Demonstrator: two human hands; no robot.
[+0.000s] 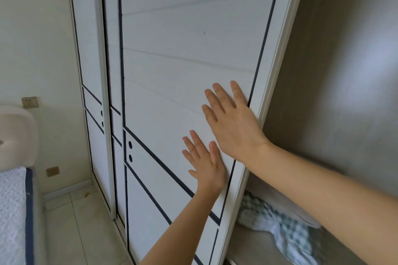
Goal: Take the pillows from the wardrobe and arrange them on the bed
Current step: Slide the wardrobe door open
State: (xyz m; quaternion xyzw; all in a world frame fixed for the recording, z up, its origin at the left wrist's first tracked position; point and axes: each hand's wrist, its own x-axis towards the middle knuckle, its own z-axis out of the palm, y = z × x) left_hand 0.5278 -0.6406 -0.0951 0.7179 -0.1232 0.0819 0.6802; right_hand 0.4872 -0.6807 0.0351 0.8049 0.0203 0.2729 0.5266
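White quilted bed sits bare at 8 o'clock, no pillows on it yet. Left hand and right hand press flat, fingers spread, on the sliding wardrobe door, gripping nothing. At 4 o'clock, checked pillows lie on the wardrobe shelf, partly behind the right forearm; the door probably needs clearing first.

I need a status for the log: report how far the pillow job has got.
Done: the sliding wardrobe door is partly open, showing checked bedding on a shelf inside. In hand: the left hand and right hand press flat on the door. Left: nothing is taken out yet, and the visible strip of the bed has no pillows.
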